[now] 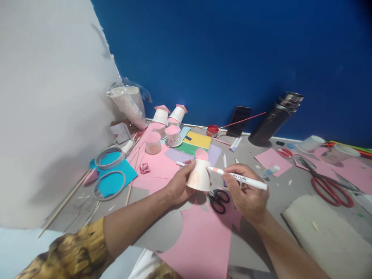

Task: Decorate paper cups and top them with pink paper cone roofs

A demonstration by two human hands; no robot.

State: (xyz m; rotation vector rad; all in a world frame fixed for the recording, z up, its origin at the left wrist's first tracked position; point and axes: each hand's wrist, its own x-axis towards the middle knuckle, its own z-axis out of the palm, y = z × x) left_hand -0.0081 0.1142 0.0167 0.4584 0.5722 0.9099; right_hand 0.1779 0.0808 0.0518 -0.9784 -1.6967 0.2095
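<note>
My left hand is closed around an upturned white paper cup with a pink paper top, held above the table. My right hand grips a white acrylic marker whose pink tip touches the cup's right side. Small black scissors lie on the table just below the cup, on a large pink paper sheet.
Several decorated cups with pink tops stand at the back beside a cup stack. Tape rings, coloured papers, loose markers, a phone, a dark flask, red scissors and a white cloth are spread around.
</note>
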